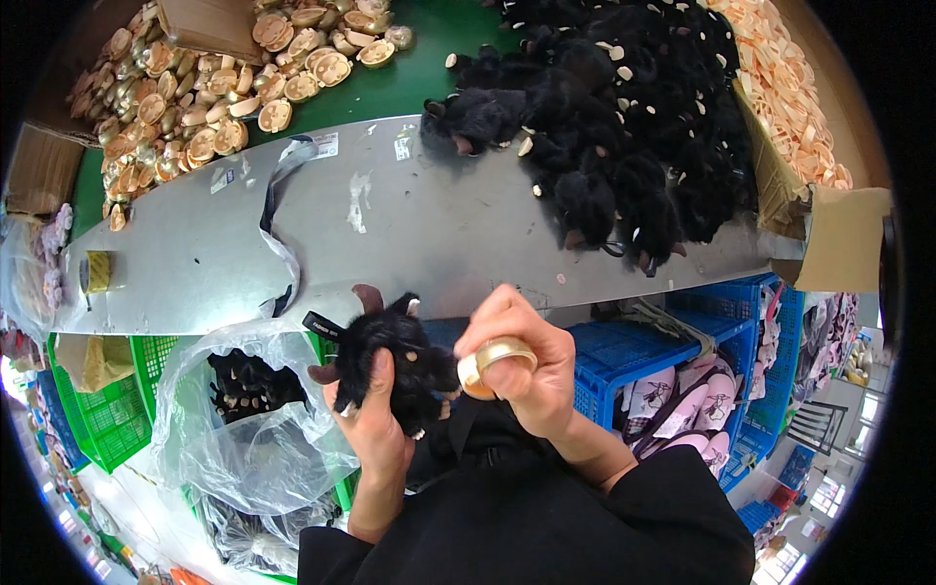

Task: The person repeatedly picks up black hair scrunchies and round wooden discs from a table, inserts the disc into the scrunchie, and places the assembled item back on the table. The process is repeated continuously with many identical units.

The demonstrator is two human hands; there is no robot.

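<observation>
Fitting a face piece to a plush toy

Left hand [375, 414] gripped the small black furry plush toy [395, 356] below the grey bench [409, 234]; right hand [522, 366] pinched the round tan plastic face piece [492, 363] beside it. Alignment appeared the next requirement.

Your left hand [375, 424] grips a black plush toy [395, 356] while your right hand [526, 366] pinches a gold plastic face piece [492, 363] against it

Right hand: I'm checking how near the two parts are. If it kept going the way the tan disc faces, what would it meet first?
Most likely the black plush toy held in the left hand. The right hand pinches the tan disc facing left, right beside the toy; depth is hard to judge.
</observation>
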